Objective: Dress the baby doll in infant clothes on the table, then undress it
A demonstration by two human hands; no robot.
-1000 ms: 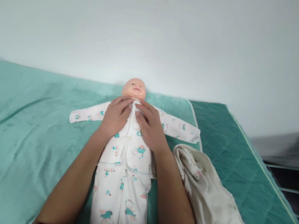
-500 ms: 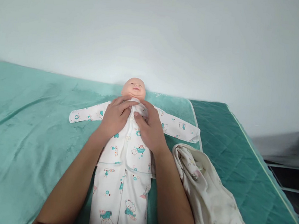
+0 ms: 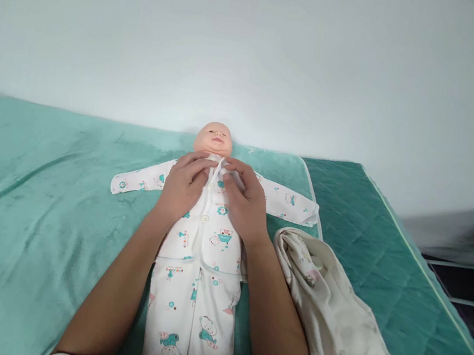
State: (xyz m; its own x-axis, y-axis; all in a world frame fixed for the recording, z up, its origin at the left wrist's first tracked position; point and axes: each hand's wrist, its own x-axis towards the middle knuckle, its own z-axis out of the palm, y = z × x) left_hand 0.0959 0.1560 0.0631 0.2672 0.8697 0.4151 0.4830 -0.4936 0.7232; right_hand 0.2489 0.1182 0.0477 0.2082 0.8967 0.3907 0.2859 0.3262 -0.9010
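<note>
A baby doll (image 3: 214, 139) lies on its back, its head toward the wall. It wears a white baby jacket (image 3: 202, 242) with teal and pink prints, buttoned down the front, and matching pants (image 3: 191, 321). At the left of the neckline, my left hand (image 3: 187, 183) has curled fingers on the jacket's cloth. My right hand (image 3: 245, 199) bends its fingers and thumb at the other side of the collar, where the front edge stands up slightly. Both hands appear to hold the jacket; the fingertips' exact grip is partly hidden. The jacket's sleeves stretch out to either side.
A light teal blanket (image 3: 43, 205) lies under the doll, over a darker quilted green mat (image 3: 380, 276). To the right of my right forearm is a crumpled cream printed cloth (image 3: 344, 323). A white wall (image 3: 253, 47) rises behind. Dark shelving (image 3: 461, 285) stands at far right.
My right hand has shifted slightly right, its fingers more bent, and the jacket's front edge at the collar is now raised. My left hand stays nearly in place.
</note>
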